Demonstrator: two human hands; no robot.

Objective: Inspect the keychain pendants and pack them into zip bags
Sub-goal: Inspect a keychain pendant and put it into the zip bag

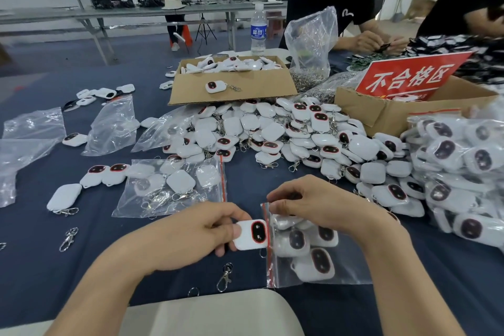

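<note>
Near the worktop's front edge, the left hand kept its grip pinched on a white keychain pendant, dark face up, right at the mouth of a zip bag. The right hand had its grip pinched on the bag's red-striped lip. Several pendants lay inside that bag. A loose heap of pendants covered the middle of the worktop, and a second filled bag lay flat between that heap and the left hand.

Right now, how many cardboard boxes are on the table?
2. One box sits centre back, holding pendants; the other box is at the right, holding a red sign. Piles could hide more.
</note>
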